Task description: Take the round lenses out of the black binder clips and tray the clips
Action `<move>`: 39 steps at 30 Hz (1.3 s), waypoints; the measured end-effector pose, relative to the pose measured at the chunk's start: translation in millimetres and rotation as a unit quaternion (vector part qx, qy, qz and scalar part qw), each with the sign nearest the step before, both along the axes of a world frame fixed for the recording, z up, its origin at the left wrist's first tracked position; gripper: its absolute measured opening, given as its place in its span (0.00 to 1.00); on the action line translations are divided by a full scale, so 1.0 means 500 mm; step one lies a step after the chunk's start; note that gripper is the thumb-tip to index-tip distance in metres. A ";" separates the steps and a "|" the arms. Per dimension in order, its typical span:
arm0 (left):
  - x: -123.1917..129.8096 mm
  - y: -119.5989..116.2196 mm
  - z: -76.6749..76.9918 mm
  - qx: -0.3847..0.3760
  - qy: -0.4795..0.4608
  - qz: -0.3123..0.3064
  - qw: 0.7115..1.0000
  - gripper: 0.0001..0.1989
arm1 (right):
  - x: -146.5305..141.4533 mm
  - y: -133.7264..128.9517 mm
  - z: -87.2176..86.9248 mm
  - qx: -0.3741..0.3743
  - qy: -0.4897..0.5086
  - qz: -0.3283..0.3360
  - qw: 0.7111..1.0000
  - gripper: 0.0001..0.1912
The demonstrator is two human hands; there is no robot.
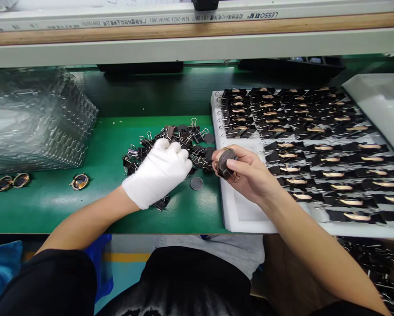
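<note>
My left hand (162,169), in a white glove, is over a heap of black binder clips (147,141) on the green bench. Its fingers are curled down into the heap and closed; their tips are hidden, so I cannot make out what they hold. Bare and a little to the right, my right hand (246,175) pinches a gold-rimmed round sunglasses piece (223,159) between thumb and fingers. A dark round disc lies against that piece, and a binder clip's wire handle shows below it. One loose dark disc (197,183) lies between the hands; more are among the clips.
A white foam tray (231,210) at right holds rows of clipped, gold-rimmed pieces. Clear plastic trays (38,123) are stacked at left. Several round sunglasses pieces (80,181) lie before that stack. A shelf beam (197,46) crosses above the bench.
</note>
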State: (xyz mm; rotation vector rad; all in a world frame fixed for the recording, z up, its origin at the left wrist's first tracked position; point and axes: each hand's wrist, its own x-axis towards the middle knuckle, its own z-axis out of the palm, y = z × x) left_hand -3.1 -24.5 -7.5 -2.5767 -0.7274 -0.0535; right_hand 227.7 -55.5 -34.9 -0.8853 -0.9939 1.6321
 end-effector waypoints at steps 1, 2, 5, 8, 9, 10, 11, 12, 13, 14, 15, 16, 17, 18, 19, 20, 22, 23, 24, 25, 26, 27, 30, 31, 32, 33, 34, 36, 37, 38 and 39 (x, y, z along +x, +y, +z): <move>-0.004 0.004 0.010 -0.015 -0.018 0.004 1.000 0.11 | 0.003 -0.001 0.000 0.022 -0.020 0.000 1.000 0.11; -0.009 0.007 0.021 -0.035 -0.043 0.014 0.998 0.10 | 0.006 -0.002 0.000 0.047 -0.044 -0.002 0.998 0.10; -0.023 0.018 0.051 -0.144 -0.163 0.090 0.972 0.15 | 0.012 -0.002 0.001 0.130 -0.109 0.007 0.986 0.06; -0.026 0.022 0.065 -0.278 -0.279 0.138 0.909 0.16 | 0.009 -0.003 0.001 0.179 -0.130 0.047 0.974 0.06; -0.024 0.022 0.064 -0.311 -0.297 0.137 0.892 0.16 | 0.006 -0.005 0.000 0.182 -0.128 0.061 0.973 0.06; -0.022 0.021 0.063 -0.337 -0.306 0.132 0.881 0.16 | 0.003 -0.006 0.000 0.180 -0.123 0.075 0.973 0.06; -0.020 0.020 0.060 -0.358 -0.309 0.123 0.872 0.17 | 0.000 -0.008 -0.001 0.175 -0.116 0.086 0.974 0.07; -0.018 0.019 0.058 -0.376 -0.310 0.113 0.866 0.18 | -0.002 -0.009 -0.001 0.167 -0.108 0.093 0.976 0.07; -0.017 0.018 0.056 -0.389 -0.311 0.106 0.861 0.20 | -0.003 -0.011 -0.001 0.160 -0.101 0.094 0.977 0.07; -0.017 0.017 0.056 -0.398 -0.311 0.098 0.857 0.23 | -0.003 -0.012 -0.001 0.155 -0.097 0.090 0.979 0.07; -0.016 0.015 0.057 -0.405 -0.306 0.093 0.856 0.26 | -0.002 -0.013 -0.001 0.155 -0.096 0.083 0.980 0.06; -0.016 0.014 0.059 -0.409 -0.298 0.098 0.857 0.28 | -0.001 -0.013 -0.001 0.157 -0.101 0.077 0.979 0.06; -0.015 0.011 0.062 -0.410 -0.286 0.113 0.858 0.28 | 0.001 -0.013 0.000 0.159 -0.109 0.070 0.979 0.05; -0.014 0.009 0.065 -0.411 -0.274 0.134 0.859 0.28 | 0.002 -0.012 0.001 0.161 -0.118 0.067 0.978 0.05; -0.011 0.006 0.067 -0.411 -0.261 0.157 0.859 0.28 | 0.003 -0.011 0.001 0.164 -0.127 0.064 0.976 0.04; -0.009 0.003 0.069 -0.409 -0.252 0.178 0.859 0.28 | 0.003 -0.011 0.001 0.167 -0.135 0.063 0.975 0.05; -0.003 -0.002 0.067 -0.400 -0.246 0.198 0.860 0.28 | 0.002 -0.010 0.000 0.169 -0.145 0.060 0.973 0.05; -0.001 -0.003 0.064 -0.395 -0.247 0.193 0.864 0.28 | 0.002 -0.011 0.000 0.169 -0.148 0.060 0.973 0.05; -0.001 -0.003 0.060 -0.390 -0.248 0.184 0.867 0.27 | 0.002 -0.011 -0.001 0.169 -0.151 0.062 0.972 0.05; -0.001 -0.002 0.055 -0.386 -0.251 0.172 0.871 0.26 | 0.002 -0.011 -0.001 0.166 -0.153 0.065 0.972 0.05; -0.002 -0.001 0.050 -0.386 -0.256 0.156 0.872 0.26 | 0.004 -0.011 -0.001 0.163 -0.153 0.070 0.972 0.06; -0.004 0.001 0.046 -0.389 -0.262 0.140 0.872 0.26 | 0.006 -0.010 -0.001 0.162 -0.152 0.072 0.972 0.06; -0.011 0.007 0.041 -0.401 -0.288 0.107 0.863 0.25 | 0.019 -0.005 -0.001 0.170 -0.151 0.054 0.972 0.06; -0.013 0.009 0.042 -0.401 -0.297 0.104 0.860 0.25 | 0.025 -0.002 -0.001 0.171 -0.159 0.042 0.972 0.06; -0.014 0.010 0.043 -0.402 -0.303 0.102 0.858 0.24 | 0.031 0.001 0.000 0.167 -0.170 0.033 0.971 0.07; -0.014 0.011 0.044 -0.406 -0.305 0.101 0.856 0.24 | 0.037 0.003 0.002 0.161 -0.182 0.027 0.970 0.07; -0.014 0.011 0.046 -0.414 -0.303 0.099 0.853 0.24 | 0.042 0.006 0.004 0.156 -0.194 0.026 0.968 0.08; -0.012 0.009 0.047 -0.448 -0.288 0.088 0.842 0.23 | 0.052 0.009 0.011 0.151 -0.212 0.027 0.965 0.09; -0.011 0.008 0.047 -0.468 -0.280 0.080 0.835 0.23 | 0.057 0.010 0.016 0.154 -0.223 0.027 0.962 0.09; -0.009 0.007 0.045 -0.483 -0.272 0.073 0.829 0.23 | 0.060 0.011 0.020 0.160 -0.235 0.027 0.958 0.09; -0.006 0.005 0.043 -0.491 -0.267 0.069 0.826 0.23 | 0.064 0.011 0.023 0.165 -0.249 0.029 0.954 0.09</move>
